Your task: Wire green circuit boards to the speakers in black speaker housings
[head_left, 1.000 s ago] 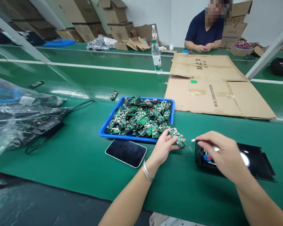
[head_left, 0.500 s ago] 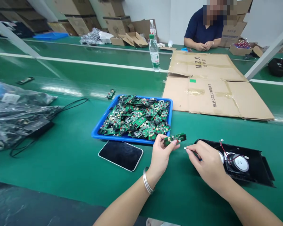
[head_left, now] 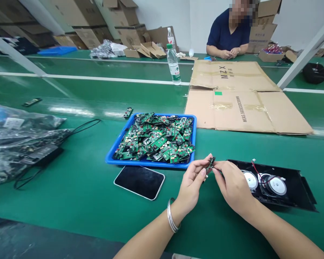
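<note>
Two hands are seen meeting above a green table (head_left: 78, 180). A small circuit board (head_left: 210, 164), turned on edge, is pinched in the left hand (head_left: 192, 183). The board is touched by the right hand (head_left: 232, 185), whose fingertips are closed on something too small to tell. A blue tray (head_left: 111, 158) of boards is set just behind, a phone (head_left: 139, 182) beside it, and a black panel (head_left: 299, 190) with two speakers (head_left: 272, 184) to the right.
</note>
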A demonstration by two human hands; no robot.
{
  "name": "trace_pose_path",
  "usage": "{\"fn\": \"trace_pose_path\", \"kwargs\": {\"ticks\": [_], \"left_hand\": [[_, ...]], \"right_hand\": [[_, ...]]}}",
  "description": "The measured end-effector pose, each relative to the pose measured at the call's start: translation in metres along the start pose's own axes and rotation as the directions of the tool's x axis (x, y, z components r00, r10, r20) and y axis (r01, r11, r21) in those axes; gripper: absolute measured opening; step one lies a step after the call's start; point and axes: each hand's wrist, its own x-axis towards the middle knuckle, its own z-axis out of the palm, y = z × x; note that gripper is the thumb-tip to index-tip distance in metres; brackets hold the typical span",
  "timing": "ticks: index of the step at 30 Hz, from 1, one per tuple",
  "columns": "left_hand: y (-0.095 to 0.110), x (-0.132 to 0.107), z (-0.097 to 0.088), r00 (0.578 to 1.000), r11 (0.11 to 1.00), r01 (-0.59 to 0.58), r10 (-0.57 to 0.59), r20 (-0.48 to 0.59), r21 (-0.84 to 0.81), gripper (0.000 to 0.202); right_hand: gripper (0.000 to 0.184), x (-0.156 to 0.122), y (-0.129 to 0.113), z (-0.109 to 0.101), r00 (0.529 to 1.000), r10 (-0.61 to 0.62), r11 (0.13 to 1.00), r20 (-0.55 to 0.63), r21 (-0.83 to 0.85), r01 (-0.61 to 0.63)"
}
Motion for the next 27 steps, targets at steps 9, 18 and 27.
{"fn": "trace_pose_path", "kwargs": {"ticks": [9, 18, 27], "left_hand": [[0.0, -0.001, 0.006, 1.0, 0.992, 0.005, -0.008, -0.025, -0.128, 0.024], [0.013, 0.004, 0.006, 0.991, 0.965, 0.103, -0.122, -0.063, -0.24, 0.04], [0.01, 0.006, -0.001, 0.995, 0.977, 0.054, -0.036, 0.09, -0.207, 0.035]], "right_hand": [[0.009, 0.0, 0.001, 0.001, 0.999, -0.03, 0.999, 0.019, -0.031, 0.03], [0.01, 0.001, 0.002, 0.0, 0.996, -0.083, 0.996, 0.01, -0.009, 0.083], [0.012, 0.002, 0.001, -0.003, 0.974, -0.224, 0.967, -0.008, -0.122, 0.222]]}}
